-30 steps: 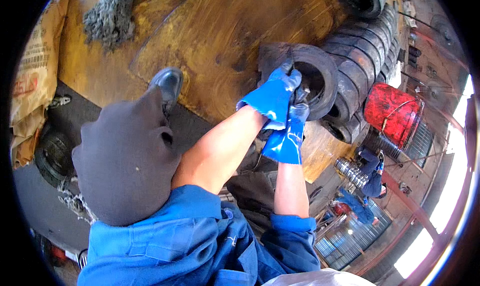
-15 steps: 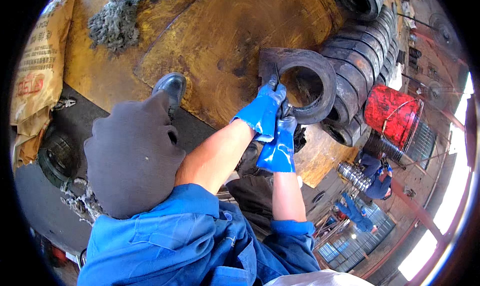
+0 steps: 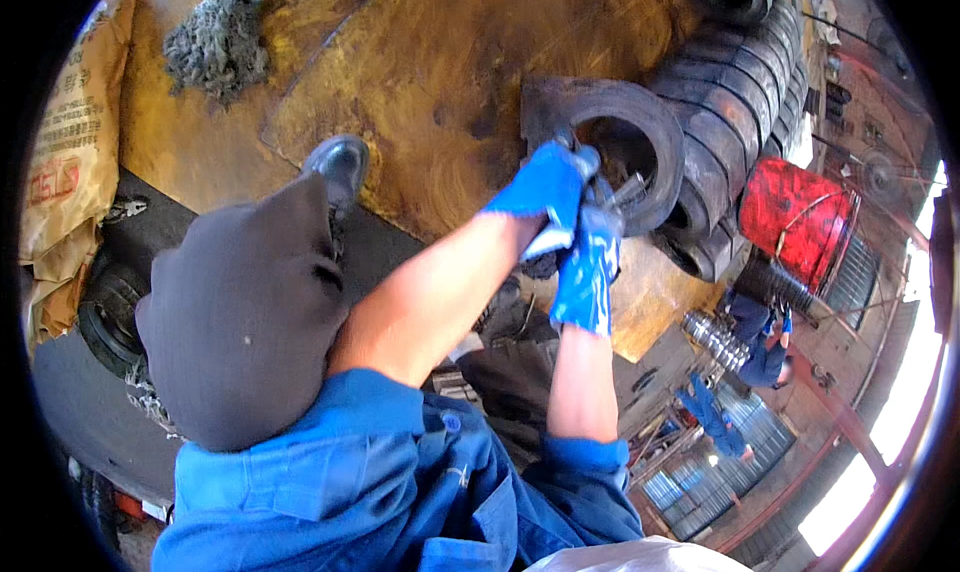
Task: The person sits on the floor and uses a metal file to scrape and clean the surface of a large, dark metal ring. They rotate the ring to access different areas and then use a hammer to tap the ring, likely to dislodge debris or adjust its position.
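A thick dark metal ring [image 3: 655, 122] lies on a rusty yellow-brown plate [image 3: 430, 82]. My left hand [image 3: 545, 187], in a blue glove, reaches over the ring's near rim and its fingers curl onto the inner edge. My right hand [image 3: 585, 272], also in a blue glove, sits just below it, closed around a grey metal tool [image 3: 622, 188] that pokes toward the ring's hole. Both bare forearms come out of blue overall sleeves. A grey cap [image 3: 245, 312] hides part of the lower left.
A row of similar dark rings [image 3: 745, 92] leans along the right. Beyond it stands a red drum [image 3: 800, 222]. A grey wad of fibre [image 3: 225, 32] lies at the top left, a tan sack [image 3: 60, 172] at the left. People in blue overalls [image 3: 755, 342] work at the lower right.
Both hands have stayed on the ring's near rim. My left hand has curled further over the edge and my right hand has come up close under it.
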